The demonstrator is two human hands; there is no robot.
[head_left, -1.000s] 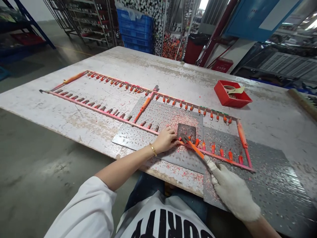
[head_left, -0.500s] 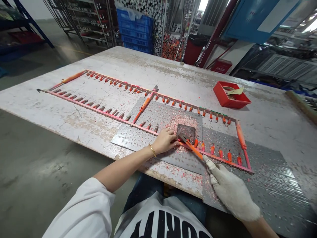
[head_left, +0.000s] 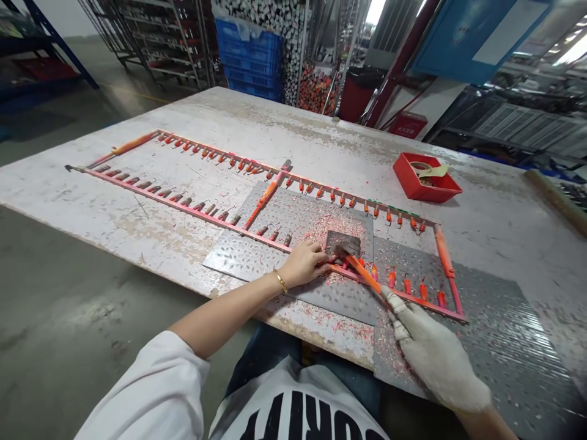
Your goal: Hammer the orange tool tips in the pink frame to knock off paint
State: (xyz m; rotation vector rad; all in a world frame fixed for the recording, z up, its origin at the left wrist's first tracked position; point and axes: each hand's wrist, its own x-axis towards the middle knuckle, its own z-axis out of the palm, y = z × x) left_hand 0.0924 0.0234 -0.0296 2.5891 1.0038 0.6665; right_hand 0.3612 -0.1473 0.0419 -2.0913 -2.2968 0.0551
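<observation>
The person's left hand [head_left: 305, 263] is bare, its fingers bent and bunched against the near bar of the pink-orange frame [head_left: 266, 195], which lies on the tabletop [head_left: 293, 134]. The fingertips are partly hidden, so whether they grip the bar or a small piece cannot be told. The gloved right hand [head_left: 433, 348] is closed around the end of an orange-handled tool [head_left: 364, 272]; the tool's dark head blurs into the dark plate [head_left: 334, 238] behind it, its shape hard to make out. The tool covers part of the bar and some orange pegs [head_left: 407, 283]. The lower edge cuts off the right forearm and the large black lettering [head_left: 307, 418] on the shirt. Pale characters on the red wall box [head_left: 408, 125] are too small to read.
</observation>
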